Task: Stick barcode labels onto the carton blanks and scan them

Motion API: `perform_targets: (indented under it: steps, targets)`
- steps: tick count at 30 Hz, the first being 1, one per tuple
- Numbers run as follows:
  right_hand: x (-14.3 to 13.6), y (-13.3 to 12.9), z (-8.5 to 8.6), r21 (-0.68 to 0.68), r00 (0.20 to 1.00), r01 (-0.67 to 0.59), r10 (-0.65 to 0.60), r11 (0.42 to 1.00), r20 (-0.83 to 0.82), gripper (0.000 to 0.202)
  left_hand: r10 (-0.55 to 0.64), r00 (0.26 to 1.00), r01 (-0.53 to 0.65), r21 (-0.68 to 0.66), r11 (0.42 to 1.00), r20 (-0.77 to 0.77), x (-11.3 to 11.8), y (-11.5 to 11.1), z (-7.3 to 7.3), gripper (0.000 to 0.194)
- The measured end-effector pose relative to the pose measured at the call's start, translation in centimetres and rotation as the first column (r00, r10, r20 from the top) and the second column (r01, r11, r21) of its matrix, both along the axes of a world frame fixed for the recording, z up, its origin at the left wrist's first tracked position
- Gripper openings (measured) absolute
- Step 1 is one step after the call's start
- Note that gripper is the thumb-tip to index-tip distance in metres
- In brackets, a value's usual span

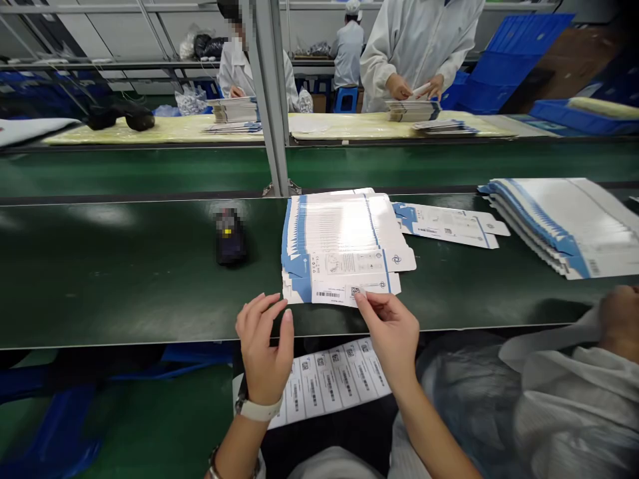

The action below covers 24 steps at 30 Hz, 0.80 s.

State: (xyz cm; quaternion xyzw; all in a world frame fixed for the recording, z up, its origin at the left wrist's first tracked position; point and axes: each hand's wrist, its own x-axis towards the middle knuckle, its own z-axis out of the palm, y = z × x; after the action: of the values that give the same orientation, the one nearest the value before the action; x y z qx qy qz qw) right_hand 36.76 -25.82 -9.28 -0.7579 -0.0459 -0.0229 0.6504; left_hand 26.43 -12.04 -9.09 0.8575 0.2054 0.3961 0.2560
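Note:
A stack of flat, unfolded white-and-blue cartons [334, 219] lies fanned out on the green bench in front of me. On the nearest carton is a white barcode label [329, 293]. My right hand [392, 332] pinches the label's right end between thumb and forefinger, by its QR code; whether the whole label is stuck down I cannot tell. My left hand [264, 346] is open, fingers apart and holding nothing, just off the stack's lower left corner. Across my lap, below both hands, lies a sheet of labels [332, 379], partly hidden by my hands.
A dark handheld device [230, 238] stands left of the stack. A few flat cartons [449, 223] and a larger carton pile [574, 223] lie to the right. A metal post [273, 100] rises behind the stack. Beside me on the right is a person's arm [579, 392]; co-workers sit opposite.

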Motion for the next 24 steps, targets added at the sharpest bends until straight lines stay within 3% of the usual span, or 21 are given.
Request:
perform_targets:
  steps: [6,10,13,24]
  targets:
    - [-0.2,0.2,0.7,-0.116,0.969,0.017,0.013,0.993,0.249,0.005,-0.033,0.997,0.047,0.183,0.982,-0.074,0.6,-0.8,-0.2,0.036]
    - [-0.3,0.5,1.5,-0.153,0.935,-0.025,0.077,0.988,0.346,0.004,-0.027,0.962,0.096,0.245,0.965,-0.271,0.8,-1.3,-0.5,0.043]
    - [-0.3,0.6,1.7,-0.170,0.921,-0.045,0.107,0.984,0.376,0.007,-0.002,0.937,0.099,0.260,0.960,-0.349,1.0,-1.4,-0.9,0.047]
    - [0.1,0.8,1.1,-0.169,0.932,-0.078,0.132,0.982,0.337,0.006,0.020,0.920,0.106,0.298,0.949,-0.390,1.1,-1.4,-1.4,0.052]
